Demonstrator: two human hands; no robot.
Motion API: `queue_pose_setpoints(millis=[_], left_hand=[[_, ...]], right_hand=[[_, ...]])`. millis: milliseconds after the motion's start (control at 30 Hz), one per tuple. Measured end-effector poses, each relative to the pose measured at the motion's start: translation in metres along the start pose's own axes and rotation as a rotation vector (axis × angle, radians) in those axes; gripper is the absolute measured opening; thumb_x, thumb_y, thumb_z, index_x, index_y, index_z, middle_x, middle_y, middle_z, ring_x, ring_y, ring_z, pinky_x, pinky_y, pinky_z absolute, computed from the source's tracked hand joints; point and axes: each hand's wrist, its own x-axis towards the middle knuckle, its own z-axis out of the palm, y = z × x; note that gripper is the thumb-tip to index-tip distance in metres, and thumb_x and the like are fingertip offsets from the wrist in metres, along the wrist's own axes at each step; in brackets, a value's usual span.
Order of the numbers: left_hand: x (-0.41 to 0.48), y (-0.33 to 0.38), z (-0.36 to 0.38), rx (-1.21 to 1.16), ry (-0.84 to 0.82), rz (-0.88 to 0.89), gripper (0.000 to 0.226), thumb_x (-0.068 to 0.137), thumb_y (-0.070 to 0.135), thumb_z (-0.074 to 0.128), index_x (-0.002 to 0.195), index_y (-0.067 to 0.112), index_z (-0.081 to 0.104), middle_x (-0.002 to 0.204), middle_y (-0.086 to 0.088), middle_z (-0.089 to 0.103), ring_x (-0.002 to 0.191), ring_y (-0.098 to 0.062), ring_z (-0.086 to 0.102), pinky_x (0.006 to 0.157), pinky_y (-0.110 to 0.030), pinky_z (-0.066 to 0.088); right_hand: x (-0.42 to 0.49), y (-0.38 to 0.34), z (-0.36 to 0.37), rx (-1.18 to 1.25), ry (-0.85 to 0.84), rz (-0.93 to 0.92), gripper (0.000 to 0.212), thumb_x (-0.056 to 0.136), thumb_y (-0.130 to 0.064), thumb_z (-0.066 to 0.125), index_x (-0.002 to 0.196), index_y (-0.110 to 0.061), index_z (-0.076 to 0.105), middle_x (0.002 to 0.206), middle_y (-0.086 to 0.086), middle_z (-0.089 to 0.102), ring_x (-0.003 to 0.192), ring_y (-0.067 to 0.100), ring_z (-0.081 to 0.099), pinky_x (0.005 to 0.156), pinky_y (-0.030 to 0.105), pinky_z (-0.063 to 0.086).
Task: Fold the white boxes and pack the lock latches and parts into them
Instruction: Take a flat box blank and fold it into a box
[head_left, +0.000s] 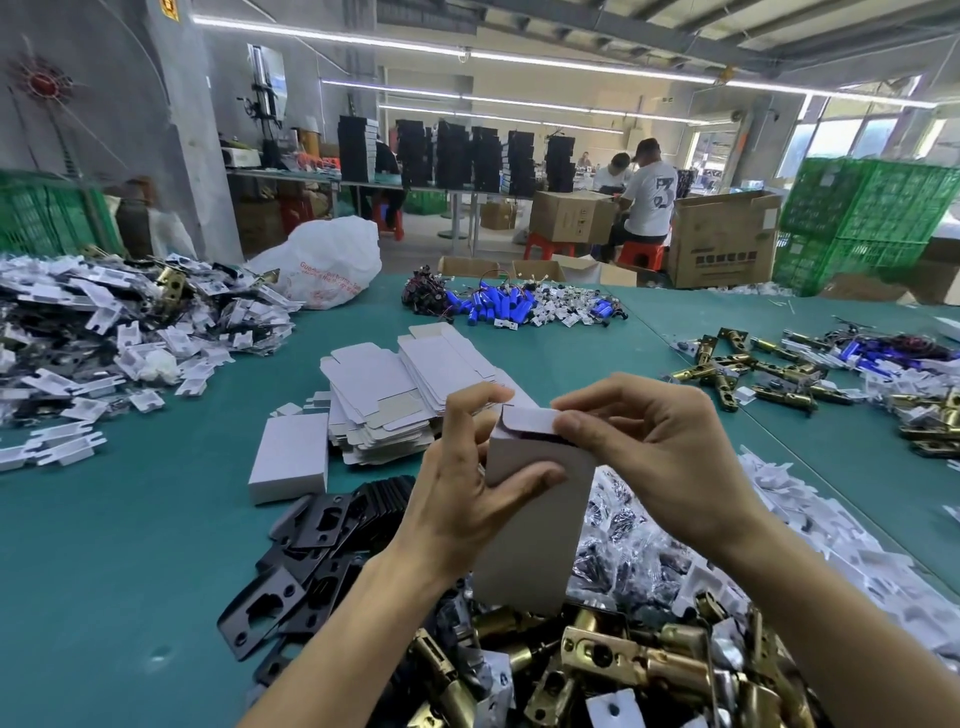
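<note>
I hold a white box (535, 525) upright over the near part of the table. My left hand (462, 493) grips its side, thumb across the front. My right hand (644, 447) pinches the top flap at the box's upper end. Brass lock latches (613, 660) lie in a heap just below. Black metal plates (311, 551) are piled to the left of the box. Small bags of parts (623, 540) lie to the right. A stack of flat unfolded boxes (395, 395) sits behind my hands, with one folded white box (291, 457) beside it.
The green table (130, 545) carries white plastic pieces heaped at the far left (104, 332) and near right (831, 530). More latches (769, 369) lie at the right, blue batteries (498, 306) at the back. People sit at cartons beyond the table.
</note>
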Motion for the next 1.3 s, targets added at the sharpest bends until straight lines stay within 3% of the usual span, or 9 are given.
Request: queue_pose_setpoints(millis=[100,233,333,533,767,900,1067,1200,1300], left_hand=[[0.000,-0.002,0.000,0.034,0.001,-0.014,0.056,0.078,0.065,0.072,0.119,0.059,0.035,0.102,0.018,0.069,0.077,-0.014,0.070,0.063,-0.051,0.060],[-0.002,-0.004,0.000,0.094,-0.006,-0.024,0.055,0.079,0.069,0.069,0.119,0.052,0.035,0.100,0.018,0.066,0.073,-0.021,0.068,0.058,-0.052,0.058],[-0.002,-0.003,0.002,0.102,-0.008,-0.030,0.056,0.080,0.067,0.068,0.119,0.046,0.034,0.094,0.016,0.064,0.073,-0.028,0.065,0.058,-0.053,0.056],[-0.001,-0.003,0.001,0.125,0.002,-0.023,0.061,0.080,0.064,0.069,0.122,0.045,0.029,0.097,0.019,0.064,0.074,-0.024,0.067,0.059,-0.053,0.056],[-0.002,-0.003,0.001,0.104,0.020,0.011,0.055,0.081,0.066,0.068,0.120,0.048,0.033,0.091,-0.003,0.064,0.070,-0.033,0.066,0.053,-0.053,0.055],[-0.002,-0.001,0.001,0.119,0.021,0.019,0.048,0.081,0.069,0.066,0.115,0.049,0.038,0.097,-0.003,0.065,0.070,-0.034,0.067,0.051,-0.052,0.056],[-0.001,0.002,0.003,0.057,0.050,0.019,0.038,0.080,0.067,0.069,0.108,0.060,0.044,0.096,0.013,0.065,0.071,-0.025,0.069,0.050,-0.049,0.057],[0.000,0.007,0.004,-0.069,0.080,-0.012,0.038,0.078,0.061,0.075,0.106,0.059,0.049,0.096,0.012,0.069,0.074,-0.016,0.073,0.050,-0.036,0.059],[0.001,0.006,0.005,-0.101,0.103,-0.063,0.036,0.075,0.059,0.078,0.101,0.058,0.053,0.095,0.013,0.071,0.075,-0.016,0.074,0.052,-0.034,0.060]], right_hand=[[0.001,-0.001,0.002,-0.033,0.023,0.011,0.014,0.074,-0.029,0.077,0.082,-0.018,0.075,0.078,0.001,0.075,0.073,0.018,0.072,0.069,0.036,0.060],[0.002,-0.002,0.003,-0.043,0.013,0.040,0.010,0.077,-0.020,0.081,0.079,-0.018,0.072,0.082,0.006,0.075,0.075,0.029,0.073,0.071,0.052,0.059],[0.002,-0.003,0.001,-0.108,0.016,0.034,0.011,0.080,-0.015,0.081,0.078,-0.019,0.071,0.082,0.001,0.075,0.073,0.021,0.073,0.070,0.050,0.059],[0.002,-0.006,0.009,-0.227,0.055,-0.032,0.015,0.082,-0.021,0.079,0.075,-0.024,0.067,0.080,-0.009,0.074,0.072,0.010,0.072,0.065,0.047,0.059],[0.002,-0.004,-0.002,-0.138,-0.057,0.050,0.005,0.080,-0.019,0.078,0.080,-0.022,0.074,0.088,-0.010,0.075,0.084,0.020,0.073,0.074,0.049,0.059],[0.003,-0.005,-0.011,-0.099,-0.124,0.061,0.009,0.077,-0.022,0.075,0.083,-0.015,0.074,0.092,-0.001,0.076,0.088,0.019,0.073,0.079,0.048,0.059],[0.003,0.000,-0.016,-0.022,-0.144,0.078,0.019,0.072,-0.027,0.072,0.085,-0.014,0.075,0.096,0.005,0.077,0.094,0.024,0.073,0.088,0.051,0.057],[0.004,0.004,-0.017,0.036,-0.154,0.096,0.016,0.073,-0.025,0.070,0.085,-0.016,0.075,0.099,0.006,0.077,0.096,0.025,0.073,0.090,0.047,0.057],[0.004,0.007,-0.017,0.064,-0.155,0.110,0.014,0.074,-0.026,0.069,0.085,-0.020,0.076,0.100,0.003,0.077,0.096,0.025,0.073,0.088,0.045,0.058]])
